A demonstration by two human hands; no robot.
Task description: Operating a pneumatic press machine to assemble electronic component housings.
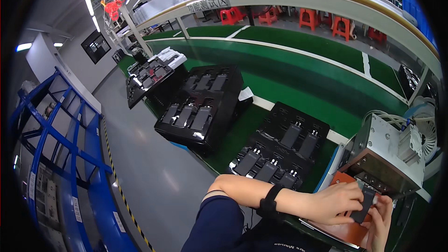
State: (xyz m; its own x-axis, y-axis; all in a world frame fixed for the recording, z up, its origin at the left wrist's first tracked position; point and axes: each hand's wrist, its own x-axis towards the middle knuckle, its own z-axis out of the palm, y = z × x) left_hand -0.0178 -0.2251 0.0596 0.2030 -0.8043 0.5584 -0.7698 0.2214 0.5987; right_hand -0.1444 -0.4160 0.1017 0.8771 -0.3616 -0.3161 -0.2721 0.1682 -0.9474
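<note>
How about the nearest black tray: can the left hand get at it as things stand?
Likely yes, once it lets go: the left hand grips a black device, but the nearest black tray lies just past its forearm, mostly uncovered.

A single wide fisheye view from the left side of the wearer's head, facing forward and steeply down along a green-surfaced workbench [289,88]. The left hand [338,202] and right hand [383,214] are close, at lower right. A blue metal rack [70,147] fills the left side; red plastic stools [307,18] appear small and distant near the top. Straight edges bend toward the dark, rounded rim.
</note>
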